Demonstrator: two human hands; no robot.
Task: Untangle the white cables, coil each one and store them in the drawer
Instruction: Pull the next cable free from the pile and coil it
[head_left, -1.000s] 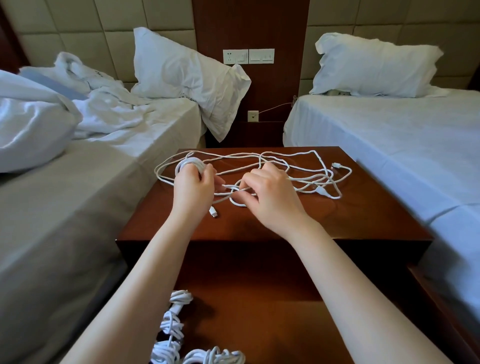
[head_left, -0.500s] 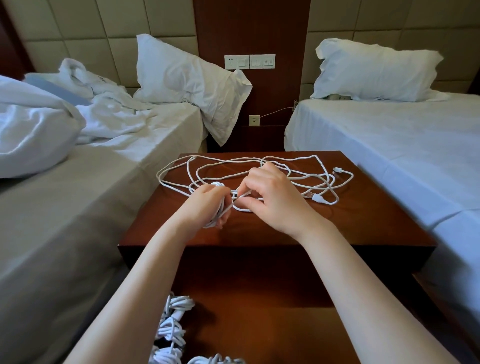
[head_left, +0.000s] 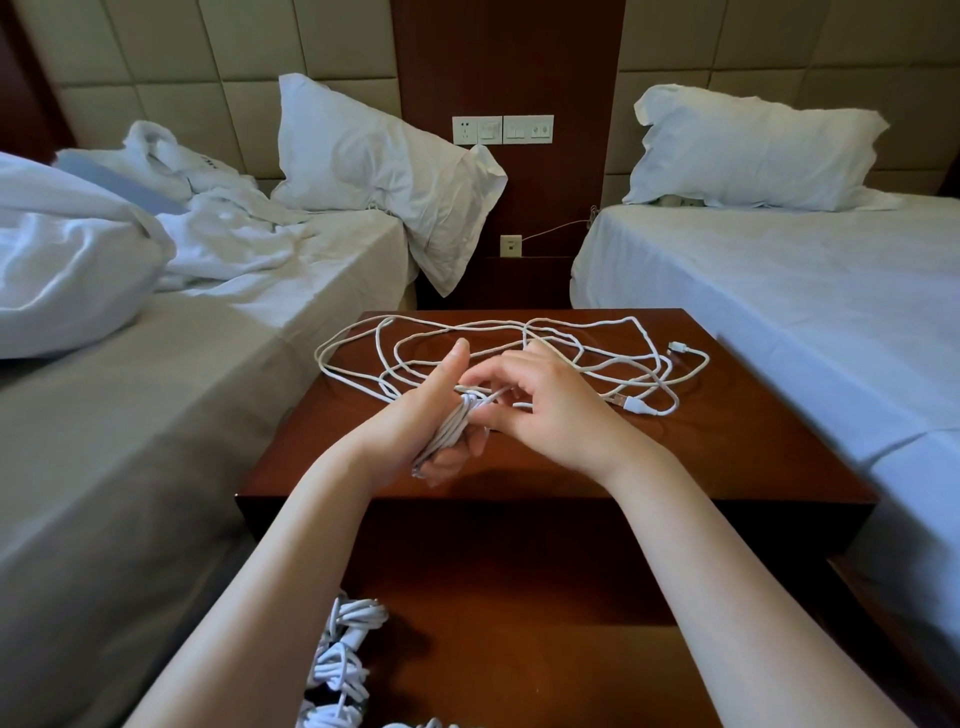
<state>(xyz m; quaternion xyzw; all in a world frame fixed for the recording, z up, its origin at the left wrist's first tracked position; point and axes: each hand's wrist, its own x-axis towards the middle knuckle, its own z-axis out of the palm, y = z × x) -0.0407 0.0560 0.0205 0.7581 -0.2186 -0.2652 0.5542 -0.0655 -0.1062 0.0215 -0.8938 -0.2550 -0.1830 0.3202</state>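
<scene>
Over the nightstand (head_left: 727, 457), your left hand (head_left: 415, 415) held one coil (head_left: 451, 432) wound round its curled fingers (head_left: 460, 457), thumb standing straight. Your right hand (head_left: 550, 410) pinched the strand (head_left: 500, 395) leading off that coil, its other fingers loosely spread. The loose cable (head_left: 571, 332) lay in loops across the nightstand's top, with two plugs (head_left: 636, 404) near its right edge. Below its front, the open drawer (head_left: 519, 649) held at least three bundles (head_left: 340, 665) at its left.

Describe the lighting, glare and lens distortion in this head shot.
Head view: soft daylight, bluish on the right bed; dull sheen on the nightstand top; open drawer below darker, its coiled cables dim; wide lens bows the frame's edges; white cable in the left hand sharp.
</scene>
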